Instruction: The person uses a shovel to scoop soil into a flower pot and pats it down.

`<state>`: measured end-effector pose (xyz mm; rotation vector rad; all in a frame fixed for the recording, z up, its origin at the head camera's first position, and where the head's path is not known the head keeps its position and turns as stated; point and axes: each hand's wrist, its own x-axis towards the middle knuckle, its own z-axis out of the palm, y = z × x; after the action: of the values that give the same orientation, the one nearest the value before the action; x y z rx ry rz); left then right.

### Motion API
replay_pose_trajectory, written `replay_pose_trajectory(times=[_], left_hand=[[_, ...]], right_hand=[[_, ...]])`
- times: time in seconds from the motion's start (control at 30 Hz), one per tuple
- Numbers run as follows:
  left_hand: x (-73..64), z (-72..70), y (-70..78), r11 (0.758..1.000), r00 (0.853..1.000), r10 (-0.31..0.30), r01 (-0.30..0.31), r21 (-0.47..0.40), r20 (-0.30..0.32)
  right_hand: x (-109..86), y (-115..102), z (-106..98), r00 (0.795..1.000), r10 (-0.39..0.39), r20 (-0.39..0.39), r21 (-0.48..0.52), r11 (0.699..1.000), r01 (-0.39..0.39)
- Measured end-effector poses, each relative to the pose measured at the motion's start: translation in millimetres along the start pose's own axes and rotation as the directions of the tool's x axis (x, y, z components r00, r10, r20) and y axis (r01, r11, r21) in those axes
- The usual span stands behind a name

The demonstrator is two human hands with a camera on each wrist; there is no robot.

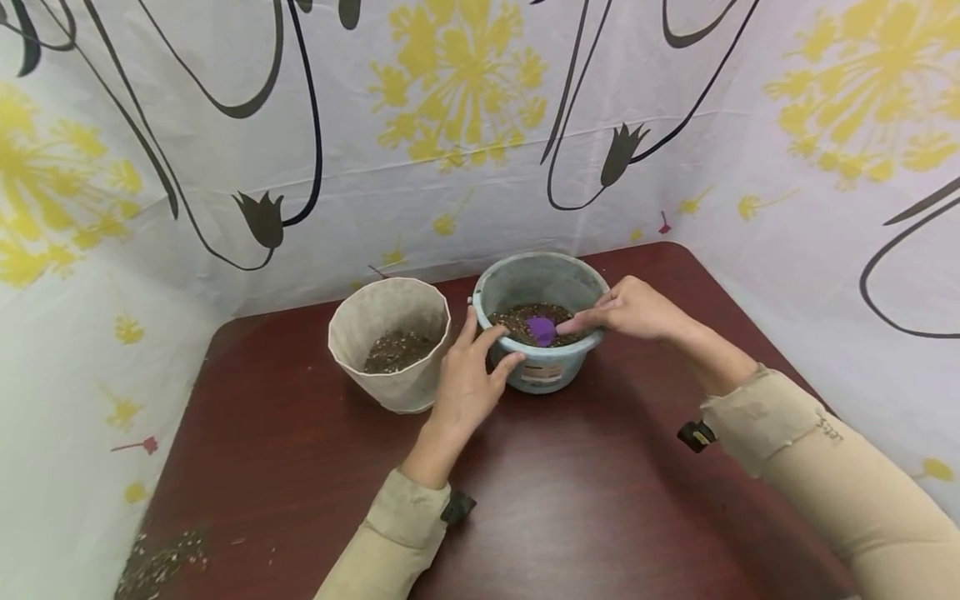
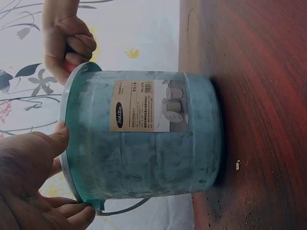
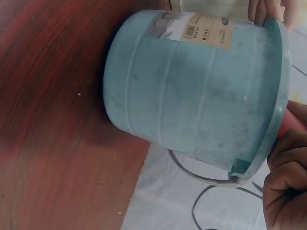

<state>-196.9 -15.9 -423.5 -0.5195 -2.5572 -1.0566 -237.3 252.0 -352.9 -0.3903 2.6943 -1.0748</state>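
Note:
A light blue bucket [image 1: 568,368] with a paper label stands on the table and holds dark soil [image 1: 516,320]. My left hand [image 1: 471,371] holds its rim at the front left, thumb and fingers spread along the edge. At the right side, my right hand [image 1: 637,308] grips a small hand trowel [image 1: 542,331] whose purple blade is partly in the soil. Its red handle [image 3: 289,123] shows at the rim in the right wrist view, mostly hidden by my curled fingers. The bucket's wire handle [image 3: 192,176] hangs down on the outside.
Left of the bucket stands an off-white pot [image 1: 348,346] with soil [image 1: 397,350] low inside. Spilled soil [image 1: 161,567] lies on the near left of the dark red table [image 1: 285,483]. A patterned cloth [image 1: 360,217] hangs behind and at both sides.

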Motion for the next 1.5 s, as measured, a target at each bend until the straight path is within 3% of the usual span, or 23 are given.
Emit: replay_pose_trajectory(times=[0.27,0.77,1.1,1.5], left_hand=[[-3.0,-1.6,3.1,1.0,1.0,-0.005,0.005,-0.004,-0.004],[-7.6,-5.1,4.2,1.0,1.0,0.007,-0.008,0.001,0.024],[-8.4,-6.5,0.6,1.0,1.0,0.016,-0.017,0.01,0.02],[-8.2,-7.0,-1.1,0.999,0.999,0.026,-0.027,0.025,0.026]], right_hand=[[-0.4,4.6,0.3,0.999,0.032,0.003,0.181,0.983,-0.032],[-6.3,11.3,-5.1,0.994,0.114,0.003,0.321,0.941,-0.108],[-14.9,20.0,-8.6,0.998,0.046,-0.031,0.452,0.892,-0.027],[-21.3,28.6,-9.5,0.996,0.047,-0.072,0.47,0.883,-0.008]])
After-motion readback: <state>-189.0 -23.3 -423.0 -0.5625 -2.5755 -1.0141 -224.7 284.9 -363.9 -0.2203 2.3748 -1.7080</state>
